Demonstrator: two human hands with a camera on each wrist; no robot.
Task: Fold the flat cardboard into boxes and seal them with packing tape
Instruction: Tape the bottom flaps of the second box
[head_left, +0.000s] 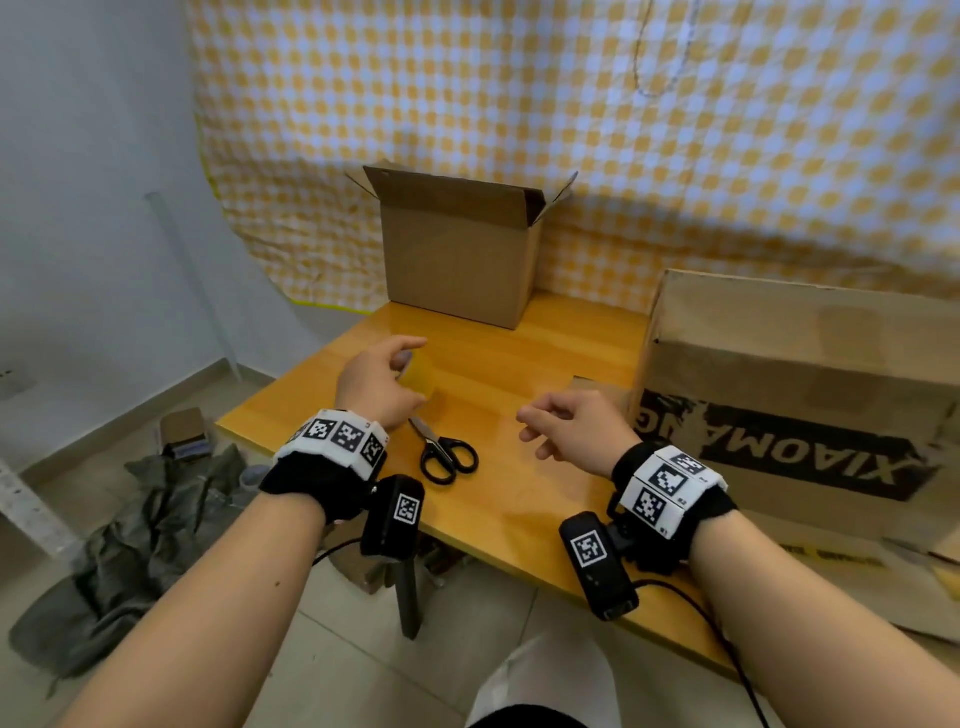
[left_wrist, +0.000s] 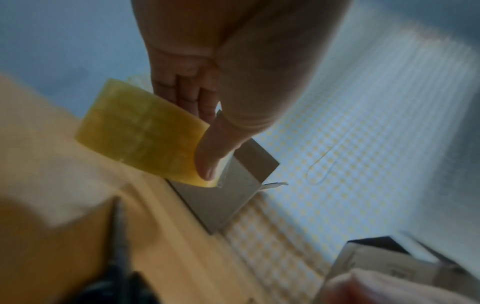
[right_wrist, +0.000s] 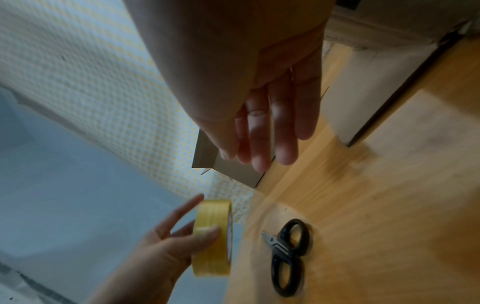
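Note:
A folded brown cardboard box stands upright at the far edge of the wooden table, with its top flaps open. My left hand holds a roll of yellow packing tape just above the table; the thumb presses on the roll's outer face and the fingers go behind it. The right wrist view shows the same roll held upright on edge. My right hand hovers over the table to the right of the tape, fingers relaxed, holding nothing.
Black-handled scissors lie shut on the table between my hands, near the front edge. A large printed cardboard box fills the table's right side. A checked yellow cloth hangs behind. Dark fabric and a small box lie on the floor at left.

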